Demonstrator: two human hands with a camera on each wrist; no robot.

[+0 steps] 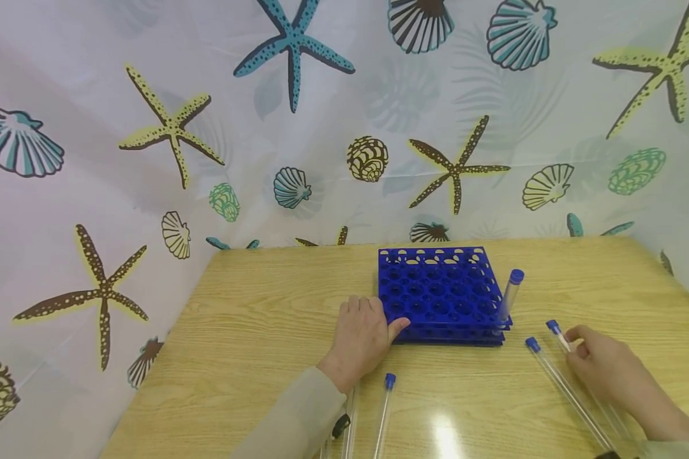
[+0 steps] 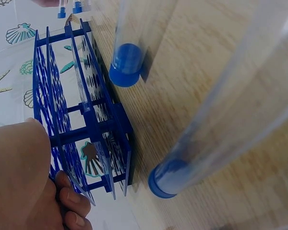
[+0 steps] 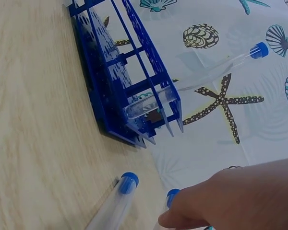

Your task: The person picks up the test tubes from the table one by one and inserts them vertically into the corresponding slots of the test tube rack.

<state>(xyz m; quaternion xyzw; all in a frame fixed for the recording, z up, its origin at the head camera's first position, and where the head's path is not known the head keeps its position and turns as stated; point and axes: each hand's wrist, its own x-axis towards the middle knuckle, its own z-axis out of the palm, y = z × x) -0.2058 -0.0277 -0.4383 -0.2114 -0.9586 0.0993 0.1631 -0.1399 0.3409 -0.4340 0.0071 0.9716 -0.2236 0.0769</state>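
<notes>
A blue test tube rack [image 1: 436,288] stands on the table with one blue-capped test tube [image 1: 510,298] upright in its front right corner, leaning slightly. My left hand [image 1: 357,338] grips the rack's left end, thumb over the near corner and fingers curled at the side, as the left wrist view shows. On the right, my right hand [image 1: 605,368] pinches a clear test tube [image 1: 559,334] just below its blue cap; the hand hides part of the tube. Beside it lies another capped tube [image 1: 568,387], its cap toward the rack.
A capped tube [image 1: 383,411] lies in front of the rack, and more clear tubes [image 1: 350,424] lie partly under the left sleeve [image 1: 298,414]. A curtain [image 1: 321,191] printed with starfish and shells hangs behind the wooden table [image 1: 252,287].
</notes>
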